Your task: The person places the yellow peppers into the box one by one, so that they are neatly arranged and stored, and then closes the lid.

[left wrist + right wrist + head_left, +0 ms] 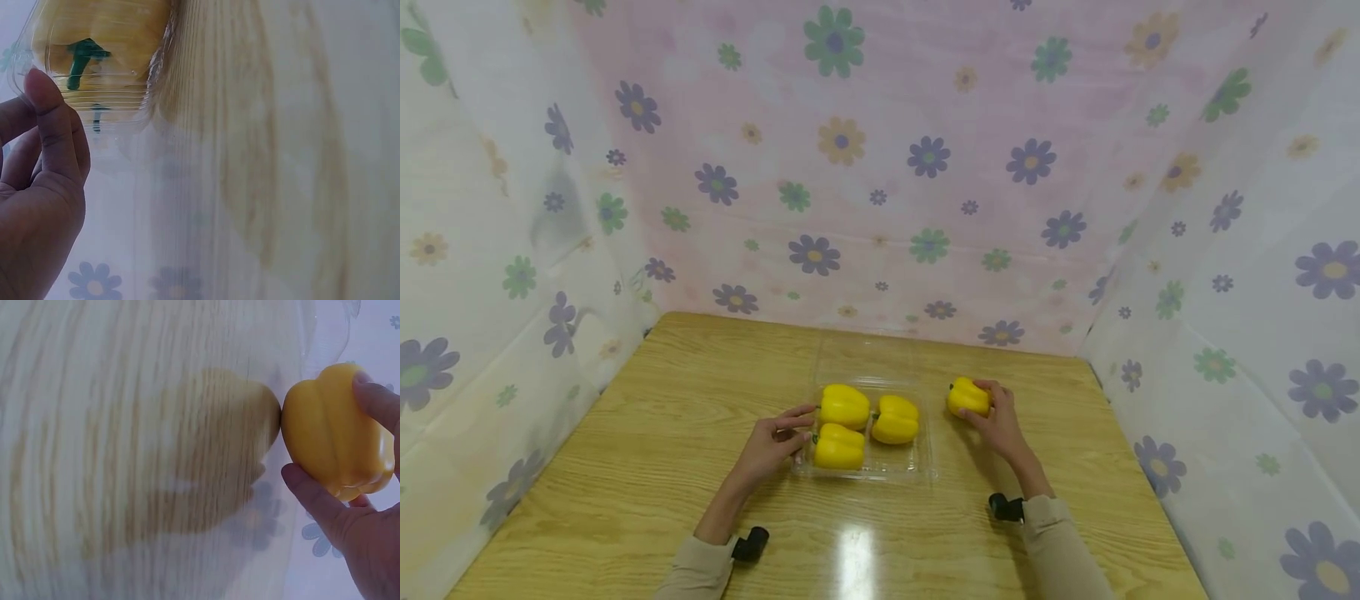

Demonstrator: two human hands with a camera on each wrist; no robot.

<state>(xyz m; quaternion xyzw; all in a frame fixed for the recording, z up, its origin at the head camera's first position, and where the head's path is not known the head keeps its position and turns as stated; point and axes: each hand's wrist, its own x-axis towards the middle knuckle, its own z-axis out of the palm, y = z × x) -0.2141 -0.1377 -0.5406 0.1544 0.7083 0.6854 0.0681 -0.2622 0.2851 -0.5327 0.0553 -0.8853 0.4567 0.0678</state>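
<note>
A clear plastic clamshell box [895,477] lies on the table with its lid [867,358] folded back. Inside are three yellow bell peppers: one at the back left [844,407], one at the front left [838,450] and one on the right [896,420]. My left hand [770,450] pinches the box's left rim between thumb and fingers; the left wrist view shows the thumb on the ridged plastic wall [115,97]. To the right of the box, my right hand [1000,421] grips another yellow bell pepper [331,428], which touches the tabletop in the right wrist view.
The wood-grain table [700,367] is glossy and shows reflections. Flower-print cloth [880,167] hangs behind it and along both sides. Each wrist carries a small black camera, one left [750,544] and one right [1006,507].
</note>
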